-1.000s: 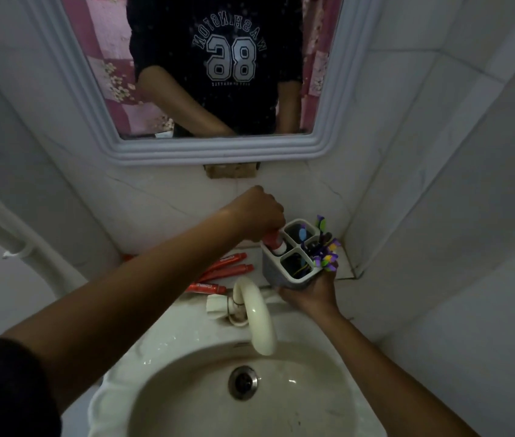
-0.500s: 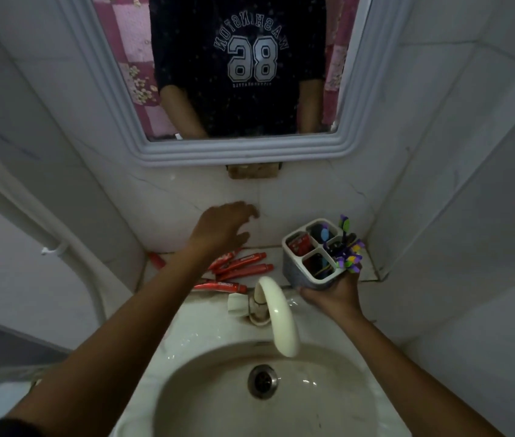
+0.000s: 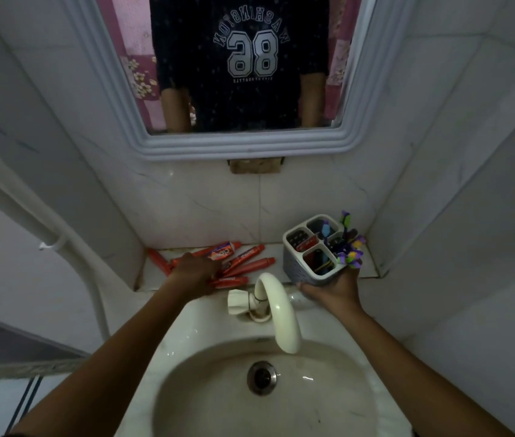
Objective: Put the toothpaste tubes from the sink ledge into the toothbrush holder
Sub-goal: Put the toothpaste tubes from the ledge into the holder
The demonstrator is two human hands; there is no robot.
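Observation:
Several red toothpaste tubes (image 3: 246, 259) lie in a loose pile on the tiled sink ledge (image 3: 281, 250). My left hand (image 3: 194, 274) rests palm down on the pile's left part, fingers over the tubes; whether it grips one is hidden. My right hand (image 3: 333, 288) holds the grey four-compartment toothbrush holder (image 3: 300, 263) from below, at the ledge's right end. A red tube (image 3: 305, 242) sits in the holder's back-left compartment. Toothbrushes with purple and blue handles (image 3: 349, 247) stick out of the right compartments.
A cream curved tap (image 3: 276, 313) stands between my hands, above the white basin (image 3: 328, 402) with its metal drain (image 3: 261, 377). A framed mirror (image 3: 243, 143) hangs above the ledge. A white pipe (image 3: 70, 257) runs down the left wall.
My left hand left a red tube in the holder, swung left and came down onto the pile of tubes. My right hand kept hold of the holder.

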